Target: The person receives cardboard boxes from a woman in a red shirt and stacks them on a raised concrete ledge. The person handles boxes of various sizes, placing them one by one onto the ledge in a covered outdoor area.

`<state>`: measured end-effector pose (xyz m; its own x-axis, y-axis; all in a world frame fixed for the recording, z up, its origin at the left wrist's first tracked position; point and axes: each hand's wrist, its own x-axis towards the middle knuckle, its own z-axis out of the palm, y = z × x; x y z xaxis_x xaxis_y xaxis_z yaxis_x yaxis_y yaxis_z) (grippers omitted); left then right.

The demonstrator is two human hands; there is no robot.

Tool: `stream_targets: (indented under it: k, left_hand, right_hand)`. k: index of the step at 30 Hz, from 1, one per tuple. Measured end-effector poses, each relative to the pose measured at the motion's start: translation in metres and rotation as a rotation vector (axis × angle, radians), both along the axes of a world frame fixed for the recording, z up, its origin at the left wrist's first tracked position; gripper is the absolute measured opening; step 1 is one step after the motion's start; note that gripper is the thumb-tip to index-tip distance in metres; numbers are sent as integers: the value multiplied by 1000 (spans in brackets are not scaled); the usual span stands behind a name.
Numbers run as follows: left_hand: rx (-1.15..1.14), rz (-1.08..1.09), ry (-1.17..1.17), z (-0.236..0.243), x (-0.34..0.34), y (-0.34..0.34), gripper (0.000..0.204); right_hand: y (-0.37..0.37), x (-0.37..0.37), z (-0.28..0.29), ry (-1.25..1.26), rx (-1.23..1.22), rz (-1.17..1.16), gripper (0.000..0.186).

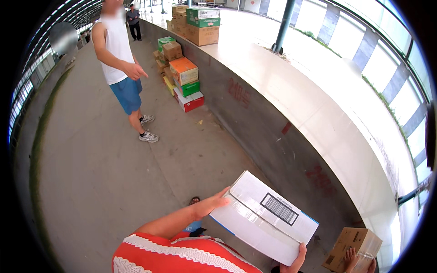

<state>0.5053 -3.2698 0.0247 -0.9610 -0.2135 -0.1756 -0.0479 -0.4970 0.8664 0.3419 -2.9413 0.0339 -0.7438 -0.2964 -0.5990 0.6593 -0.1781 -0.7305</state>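
A white cardboard box (pixel 255 225) with taped seams, blue edging and a barcode on its top is held in front of my red, white-laced clothing. Its left end is gripped by my left hand (pixel 213 204), the thumb lying over the top edge. At the lower right corner, my right hand (pixel 296 261) grips the box, with its thumb on the side and the other fingers hidden. The box is tilted, held above the floor. Close by at the lower right, another person's hands (pixel 351 260) hold a brown cardboard box (pixel 342 248).
A long low wall (pixel 255 123) with a pale ledge (pixel 314 104) curves along the right. Stacked cartons (pixel 184 70) stand against it; more cartons (pixel 202 34) sit on the ledge. A person in a white top (pixel 116 54) stands at the far left, pointing. A blue post (pixel 284 27) rises beyond.
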Motion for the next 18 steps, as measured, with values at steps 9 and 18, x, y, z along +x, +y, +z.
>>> stream_targets:
  k: [9, 18]
  left_hand:
    - [-87, 54, 28, 19, 3, 3, 77]
    - [-88, 177, -15, -11, -7, 52, 72]
  right_hand:
    - [-7, 1, -12, 87, -16, -8, 53]
    - [16, -34, -69, 146, -331, 106, 56]
